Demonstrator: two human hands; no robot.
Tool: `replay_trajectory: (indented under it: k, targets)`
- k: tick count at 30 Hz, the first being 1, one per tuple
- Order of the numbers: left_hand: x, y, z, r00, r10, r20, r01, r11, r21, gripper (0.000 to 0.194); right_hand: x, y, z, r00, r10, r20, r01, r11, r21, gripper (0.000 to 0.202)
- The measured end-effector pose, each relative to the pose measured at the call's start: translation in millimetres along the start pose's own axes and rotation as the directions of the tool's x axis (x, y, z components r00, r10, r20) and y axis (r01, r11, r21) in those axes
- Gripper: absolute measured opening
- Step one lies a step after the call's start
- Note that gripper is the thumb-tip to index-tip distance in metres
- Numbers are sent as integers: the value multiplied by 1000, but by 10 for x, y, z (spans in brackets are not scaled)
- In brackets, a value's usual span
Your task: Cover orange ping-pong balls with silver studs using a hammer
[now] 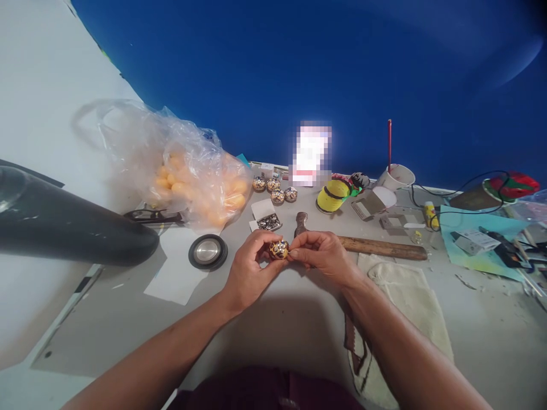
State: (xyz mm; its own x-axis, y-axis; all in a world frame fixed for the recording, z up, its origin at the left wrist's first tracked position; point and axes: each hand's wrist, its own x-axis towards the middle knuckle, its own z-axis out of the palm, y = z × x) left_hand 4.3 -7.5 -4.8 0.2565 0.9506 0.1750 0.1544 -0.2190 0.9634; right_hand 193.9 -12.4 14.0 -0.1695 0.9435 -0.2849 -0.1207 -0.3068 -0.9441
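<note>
Head view: at the left edge of the frame lies a thick dark cylinder (77, 222), and toward the upper left sits a clear plastic bag (171, 134) of orange-yellow rounded pieces (224, 196). Left of centre is a black-rimmed metal disc (208, 251). At the centre, the left hand (251, 267) has its thumb and fingers clamped on a studded yellow ball (279, 249); just beyond stands an open white box (258, 209) of shiny metal tacks (270, 221), with four studded balls (277, 196) above it in the frame. The right hand (327, 256) brings thumb and forefinger together against the ball's right side; whether anything small is pinched there, I cannot tell. Past it, right of centre, lie a wooden-handled hammer (387, 249) and a pale cloth pouch (412, 302).

Good handling here likely means an even left grip that stops the ball rolling, with its fingertips clear of the right pinch. The right fingertips should meet the surface squarely, aimed at the ball's middle; slanted pressure could make it slip.
</note>
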Motion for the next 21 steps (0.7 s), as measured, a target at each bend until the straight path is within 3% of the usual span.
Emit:
replay_trajectory:
  k: [8, 17, 21]
  targets:
    - [-12, -38, 2, 999, 46, -6, -46, 999, 19, 25, 7, 44, -15, 1000, -26, 12, 26, 999, -20, 30]
    - [-27, -65, 1, 960, 277, -46, -264, 946, 186, 23, -22, 38, 17, 1000, -6, -1, 6, 1000, 14, 25]
    - [-24, -12, 5, 941, 333, -61, -302, 907, 294, 28, -29, 5, 43, 1000, 24, -7, -24, 996, 85, 25]
